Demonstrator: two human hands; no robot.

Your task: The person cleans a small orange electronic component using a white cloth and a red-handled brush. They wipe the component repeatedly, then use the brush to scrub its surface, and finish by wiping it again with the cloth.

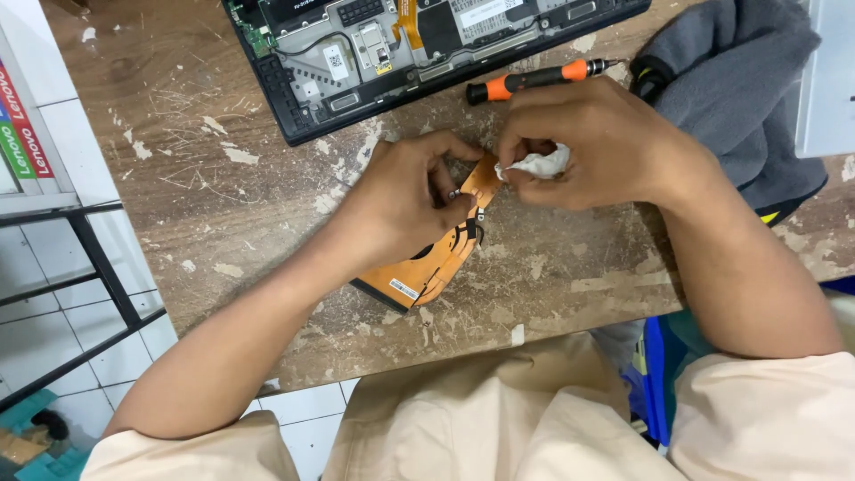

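Lying on the worn table point(223, 205), the copper heatsink point(436, 263) is pinched at its upper end by the left hand point(405, 209). Against that end the right hand point(597, 147) presses a white wad point(539, 165), fingers closed tight on it. Just beyond lie an orange screwdriver point(534, 80), the opened laptop point(401, 49) and a grey cloth point(739, 80).

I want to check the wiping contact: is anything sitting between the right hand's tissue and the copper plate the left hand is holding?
Nothing visible does. The right hand pinches the white tissue straight against the end of the copper plate, which the left hand steadies. The screwdriver lies behind them, apart, on the table.
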